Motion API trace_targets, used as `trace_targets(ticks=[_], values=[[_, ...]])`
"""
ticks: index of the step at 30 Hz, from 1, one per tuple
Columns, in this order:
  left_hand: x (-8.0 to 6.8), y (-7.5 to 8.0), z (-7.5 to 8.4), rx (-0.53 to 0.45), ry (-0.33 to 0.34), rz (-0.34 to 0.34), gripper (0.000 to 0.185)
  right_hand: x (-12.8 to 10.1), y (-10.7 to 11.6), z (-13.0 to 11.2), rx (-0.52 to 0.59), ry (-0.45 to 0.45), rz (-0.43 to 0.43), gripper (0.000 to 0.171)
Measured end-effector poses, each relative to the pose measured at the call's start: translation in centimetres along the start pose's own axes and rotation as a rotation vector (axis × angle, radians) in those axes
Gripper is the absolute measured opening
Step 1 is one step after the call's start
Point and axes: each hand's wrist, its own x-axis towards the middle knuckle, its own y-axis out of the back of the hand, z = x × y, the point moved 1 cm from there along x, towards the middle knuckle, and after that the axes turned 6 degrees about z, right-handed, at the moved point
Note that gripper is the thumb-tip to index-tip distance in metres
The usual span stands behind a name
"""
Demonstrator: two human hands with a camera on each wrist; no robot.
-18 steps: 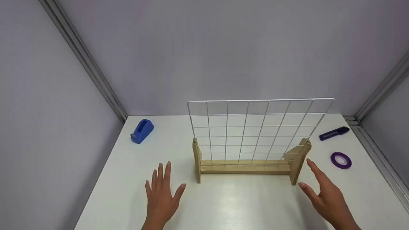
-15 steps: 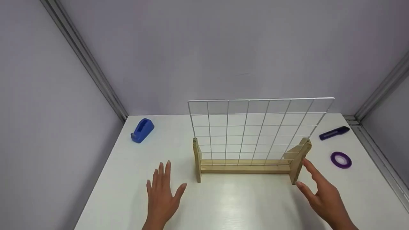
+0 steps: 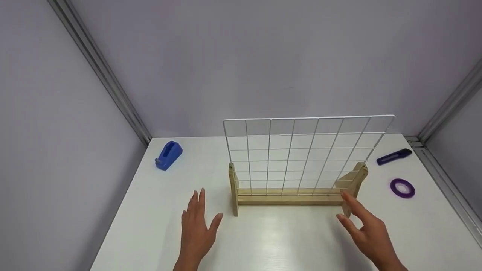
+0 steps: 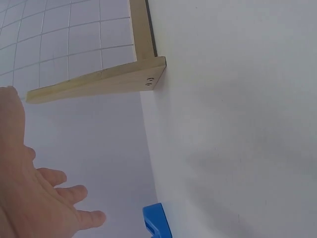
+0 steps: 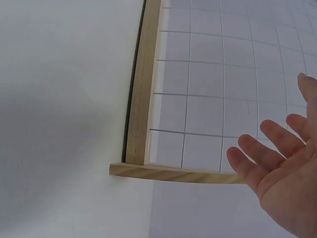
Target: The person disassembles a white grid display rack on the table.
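Note:
A white wire grid panel (image 3: pixel 295 134) stands upright in a wooden stand (image 3: pixel 290 200) on the white table. My left hand (image 3: pixel 197 229) is held to the left of the stand, fingers extended and thumb spread, holding nothing. In the left wrist view its fingers (image 4: pixel 74 193) are spread beside the stand's left side piece (image 4: pixel 99 82). My right hand (image 3: pixel 367 229) is in front of the stand's right end, thumb and fingers apart and nothing between them. It overlaps the right side piece in the head view. The right wrist view has its fingers (image 5: pixel 262 153) near the grid.
A blue tape dispenser (image 3: pixel 168 155) sits at the back left of the white table (image 3: pixel 158 210). At the right lie a dark purple utility knife (image 3: pixel 394 156) and a purple tape roll (image 3: pixel 394 185). Grey walls close in the back and both sides.
My right hand has moved left, from beside the stand's right side piece to in front of it. My left hand has shifted slightly right and turned a little. The stand stays put.

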Motion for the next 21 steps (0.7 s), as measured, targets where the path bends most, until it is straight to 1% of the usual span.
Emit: trace_targets(ticks=[3, 6, 7, 11, 16, 21], values=[[0.5, -0.5, 0.3, -0.022, -0.018, 0.005, 0.085, 0.1, -0.7, -0.3, 0.024, -0.009, -0.001, 0.062], [1.0, -0.9, 0.7, -0.039, -0.037, 0.014, 0.086, 0.3, -1.5, -0.5, 0.048, 0.011, 0.015, 0.064], [1.1, -1.0, 0.8, -0.045, -0.043, 0.018, 0.086, 0.3, -1.7, -0.5, 0.046, 0.017, 0.021, 0.065], [1.2, -1.4, 0.9, -0.079, -0.056, 0.030, 0.086, 0.5, -2.6, -0.7, 0.095, 0.037, 0.040, 0.067], [1.8, -1.6, 1.1, -0.107, -0.067, 0.039, 0.085, 1.4, -3.3, -1.1, 0.128, 0.033, 0.020, 0.068], [1.9, -1.9, 1.1, -0.135, -0.058, 0.022, 0.084, 1.8, -4.2, -0.9, 0.170, 0.006, -0.010, 0.070]])
